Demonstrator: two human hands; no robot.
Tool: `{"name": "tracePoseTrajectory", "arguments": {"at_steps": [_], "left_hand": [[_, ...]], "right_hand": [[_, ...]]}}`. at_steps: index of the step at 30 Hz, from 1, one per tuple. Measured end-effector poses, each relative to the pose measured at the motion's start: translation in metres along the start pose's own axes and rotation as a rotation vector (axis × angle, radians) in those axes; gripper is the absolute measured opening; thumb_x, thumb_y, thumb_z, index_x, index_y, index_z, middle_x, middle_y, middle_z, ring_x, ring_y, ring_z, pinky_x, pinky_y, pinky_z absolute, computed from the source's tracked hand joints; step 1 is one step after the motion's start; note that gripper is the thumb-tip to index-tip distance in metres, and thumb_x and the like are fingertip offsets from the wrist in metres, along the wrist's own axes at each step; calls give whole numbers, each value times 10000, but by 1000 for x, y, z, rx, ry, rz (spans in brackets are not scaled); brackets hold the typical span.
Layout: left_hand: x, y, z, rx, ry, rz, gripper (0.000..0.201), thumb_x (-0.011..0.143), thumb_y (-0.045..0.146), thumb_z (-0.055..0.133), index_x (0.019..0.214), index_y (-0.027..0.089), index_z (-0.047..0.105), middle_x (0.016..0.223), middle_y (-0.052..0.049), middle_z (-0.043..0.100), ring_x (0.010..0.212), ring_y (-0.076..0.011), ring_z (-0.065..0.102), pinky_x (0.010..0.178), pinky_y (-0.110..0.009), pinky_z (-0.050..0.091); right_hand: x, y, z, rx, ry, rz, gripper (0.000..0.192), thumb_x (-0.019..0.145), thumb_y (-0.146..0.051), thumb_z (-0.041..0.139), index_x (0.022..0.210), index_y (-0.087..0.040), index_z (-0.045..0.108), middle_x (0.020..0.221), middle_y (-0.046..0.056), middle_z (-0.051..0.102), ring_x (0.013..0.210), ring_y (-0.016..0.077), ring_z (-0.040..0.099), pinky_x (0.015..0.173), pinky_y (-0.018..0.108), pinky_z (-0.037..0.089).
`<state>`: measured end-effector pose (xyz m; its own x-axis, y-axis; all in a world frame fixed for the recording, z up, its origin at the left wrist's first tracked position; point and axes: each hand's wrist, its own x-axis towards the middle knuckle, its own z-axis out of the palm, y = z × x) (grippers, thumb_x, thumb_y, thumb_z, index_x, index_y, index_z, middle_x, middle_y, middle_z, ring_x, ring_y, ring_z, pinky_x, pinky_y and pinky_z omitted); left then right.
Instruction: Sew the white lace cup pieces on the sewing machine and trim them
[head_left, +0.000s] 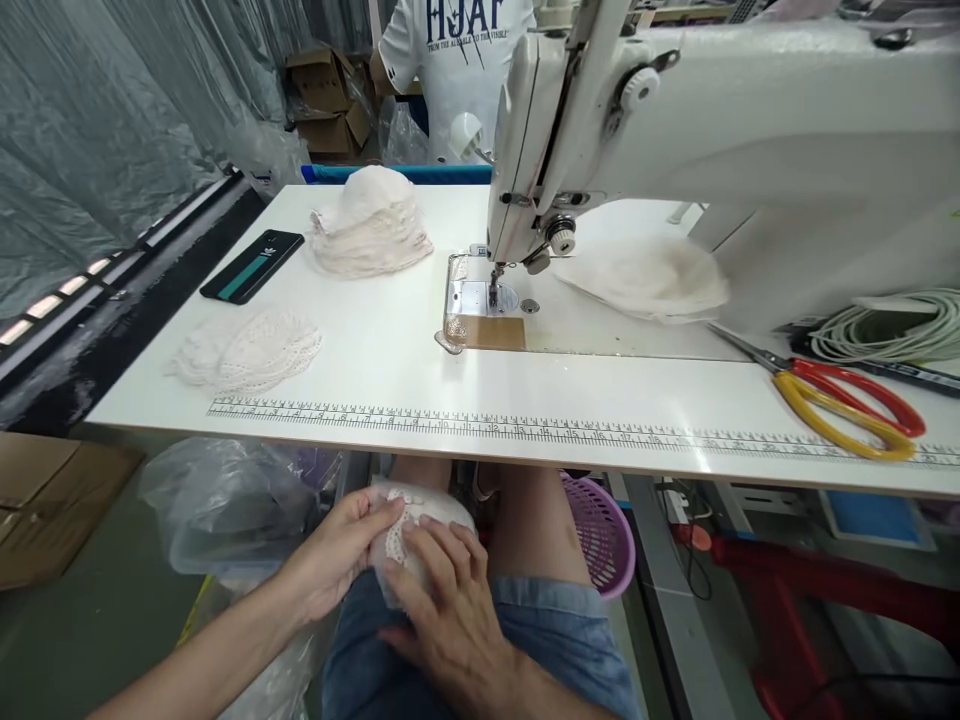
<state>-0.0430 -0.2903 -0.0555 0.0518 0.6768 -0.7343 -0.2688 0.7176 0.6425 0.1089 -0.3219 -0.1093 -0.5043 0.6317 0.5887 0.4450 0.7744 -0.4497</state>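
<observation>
Both hands work below the tabletop (pixel 390 370) edge, at the lower centre of the frame, over the person's lap. The left hand (pixel 337 555) grips the left side of a white lace-trimmed fabric piece (pixel 409 520), its fingers curled around the edge. The right hand (pixel 450 610) lies on the same piece with fingers spread and pressed flat, pinning it against the knee of the blue denim shorts (pixel 555 640). The lace strip runs down the piece between the two hands. On the tabletop, a white industrial sewing machine (pixel 720 130) fills the upper right of the frame, its needle standing over the metal needle plate (pixel 480 300). A stack of cream fabric cups (pixel 371 230) sits at upper centre-left, with a dark phone (pixel 251 265) just to its left. A loose pile of white lace pieces (pixel 247 350) lies at centre-left. More cream fabric (pixel 652 275) rests under the machine arm. Scissors with red and yellow handles (pixel 847 400) lie at the right, near a coiled cord (pixel 892 330). A printed ruler scale (pixel 525 430) runs along the front edge. A purple basket (pixel 600 530) stands under the tabletop. A person in a white printed T-shirt (pixel 457 60) stands at top centre.
</observation>
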Motion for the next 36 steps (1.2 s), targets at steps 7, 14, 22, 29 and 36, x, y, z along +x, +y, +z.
{"name": "tracePoseTrajectory", "arguments": {"at_steps": [7,14,22,29,36], "left_hand": [[-5,2,-13,-32,-9,9,352,666,400,765,828,137,597,737,-32,675,707,-147,632,712,-258,530],[-17,-3,-31,545,155,236,683,659,528,695,1185,222,385,1257,-133,498,1197,-283,445,982,-395,369],[-21,1,-7,894,-228,208,205,764,379,574,762,177,607,731,6,560,745,-178,512,698,-243,378],[-23,4,-6,706,-341,165,419,874,513,380,650,170,468,627,45,338,593,-114,298,534,-217,240],[-18,-1,-7,853,-355,195,245,747,376,635,648,159,581,692,37,451,662,-128,421,611,-207,295]], "right_hand": [[22,26,-5,258,-107,25,360,832,-40,378,1147,-152,513,1020,77,636,935,186,540,837,360,357],[22,42,-26,869,-387,658,116,791,-153,478,871,-163,562,699,-11,560,612,107,481,549,203,351],[20,44,-36,1099,-423,830,369,853,-425,511,664,-112,561,593,-18,446,566,85,372,522,205,293],[7,52,-40,1380,-444,879,435,847,-497,533,734,-91,645,652,13,547,624,102,465,619,229,368],[0,59,-44,1452,-456,926,437,789,-527,595,738,-99,664,631,-7,551,599,88,458,607,218,361]]}}
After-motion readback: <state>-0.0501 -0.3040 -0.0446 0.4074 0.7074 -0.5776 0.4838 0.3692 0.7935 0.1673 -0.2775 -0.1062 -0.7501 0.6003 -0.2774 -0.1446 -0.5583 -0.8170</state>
